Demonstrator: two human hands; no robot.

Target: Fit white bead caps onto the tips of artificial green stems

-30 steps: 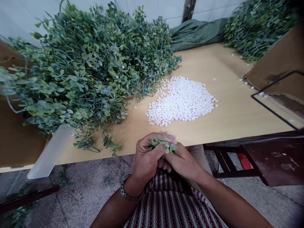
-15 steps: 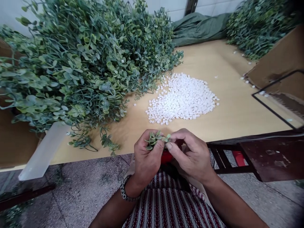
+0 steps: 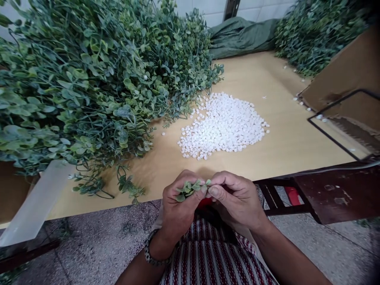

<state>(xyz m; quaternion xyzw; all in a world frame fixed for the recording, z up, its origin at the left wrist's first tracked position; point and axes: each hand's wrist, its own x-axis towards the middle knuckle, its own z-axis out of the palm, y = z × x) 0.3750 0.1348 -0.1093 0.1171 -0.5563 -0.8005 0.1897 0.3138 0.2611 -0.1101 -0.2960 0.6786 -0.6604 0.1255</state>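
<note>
Over the table's front edge, my left hand is closed around a small sprig of artificial leaves, its leaves poking out above the thumb. Thumb and forefinger of my right hand pinch at the sprig's right end, where the tips of both hands meet. Whether a small piece sits between the right fingertips is hidden. Beyond the hands lies a heap of small white plastic beads or caps. Two loose sprigs rest on the table to the left of my left hand.
A large mound of artificial greenery covers the table's left side. More greenery lies back right, beside a cardboard box and a black wire frame. A translucent strip overhangs the front left edge. A dark wooden stool stands at right.
The view has shifted slightly, so the table's things sit a little further left. Both hands stay together on the sprig, with the right fingertips now closer against the left thumb.
</note>
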